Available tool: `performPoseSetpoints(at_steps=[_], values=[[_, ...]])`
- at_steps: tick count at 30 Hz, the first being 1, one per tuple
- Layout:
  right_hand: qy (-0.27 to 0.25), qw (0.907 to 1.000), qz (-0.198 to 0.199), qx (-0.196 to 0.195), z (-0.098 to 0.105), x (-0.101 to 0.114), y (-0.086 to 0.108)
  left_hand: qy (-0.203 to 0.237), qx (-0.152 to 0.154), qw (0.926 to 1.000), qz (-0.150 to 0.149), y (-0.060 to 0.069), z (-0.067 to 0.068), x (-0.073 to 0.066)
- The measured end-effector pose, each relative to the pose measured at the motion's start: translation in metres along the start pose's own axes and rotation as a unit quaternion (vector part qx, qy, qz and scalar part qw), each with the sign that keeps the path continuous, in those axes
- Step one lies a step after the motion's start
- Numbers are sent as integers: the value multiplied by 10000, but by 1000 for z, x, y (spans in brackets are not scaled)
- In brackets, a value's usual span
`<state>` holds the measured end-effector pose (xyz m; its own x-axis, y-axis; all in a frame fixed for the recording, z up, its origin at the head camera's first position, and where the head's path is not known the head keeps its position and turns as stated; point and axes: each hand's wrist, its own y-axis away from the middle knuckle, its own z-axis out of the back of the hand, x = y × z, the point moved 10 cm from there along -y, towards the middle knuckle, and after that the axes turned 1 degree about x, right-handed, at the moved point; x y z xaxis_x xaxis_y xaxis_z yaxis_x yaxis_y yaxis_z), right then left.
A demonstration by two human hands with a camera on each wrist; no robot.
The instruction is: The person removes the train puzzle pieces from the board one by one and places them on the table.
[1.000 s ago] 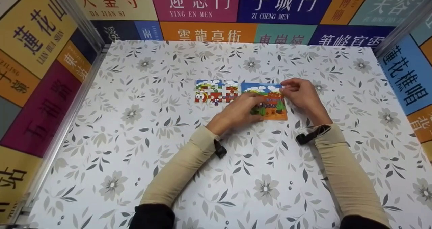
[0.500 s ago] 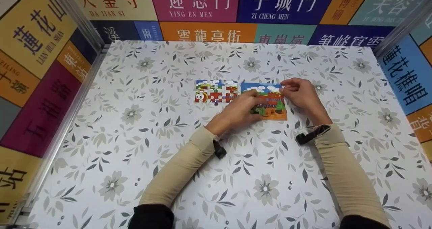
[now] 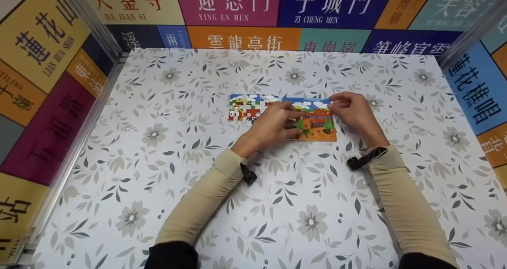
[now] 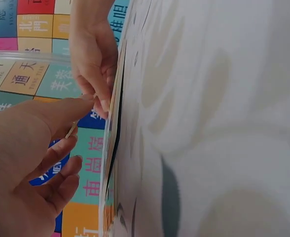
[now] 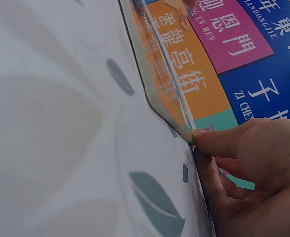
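Observation:
A jigsaw puzzle board (image 3: 319,133) printed with a train, clouds and cactuses lies flat on the table. My right hand (image 3: 352,107) pinches its far right corner, with the thumb on the board's edge in the right wrist view. Above the board's left part, my left hand (image 3: 266,125) holds a thin puzzle piece (image 4: 72,129) between thumb and fingers, seen edge-on in the left wrist view. Left of the board lies a group of puzzle pieces (image 3: 241,113) with a train face and clouds. The left hand covers some of these pieces and the board's left edge.
The white table (image 3: 222,221) has a grey flower and leaf pattern. Colourful panels with Chinese lettering (image 3: 233,3) stand along its back and both sides. Dark camera straps (image 3: 249,174) sit at both wrists.
My left hand has moved a little to the left, uncovering more of the board and covering part of the loose pieces. The right hand keeps its place at the corner.

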<state>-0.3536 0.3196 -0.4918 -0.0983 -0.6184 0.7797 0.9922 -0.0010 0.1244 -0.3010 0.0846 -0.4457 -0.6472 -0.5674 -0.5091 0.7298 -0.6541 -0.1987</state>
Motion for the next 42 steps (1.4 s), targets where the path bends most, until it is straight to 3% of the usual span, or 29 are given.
performPoseSetpoints(at_steps=[6,24,42], values=[[89,10000,6,-30,1,-1,0,-104,-179,9998,-67,8,13,9],[123,9999,-96,9,1,0,1,204,-631,9978,-20,36,43,40],[26,9998,-197,-94,1,-1,0,328,-753,9966,106,62,62,63]])
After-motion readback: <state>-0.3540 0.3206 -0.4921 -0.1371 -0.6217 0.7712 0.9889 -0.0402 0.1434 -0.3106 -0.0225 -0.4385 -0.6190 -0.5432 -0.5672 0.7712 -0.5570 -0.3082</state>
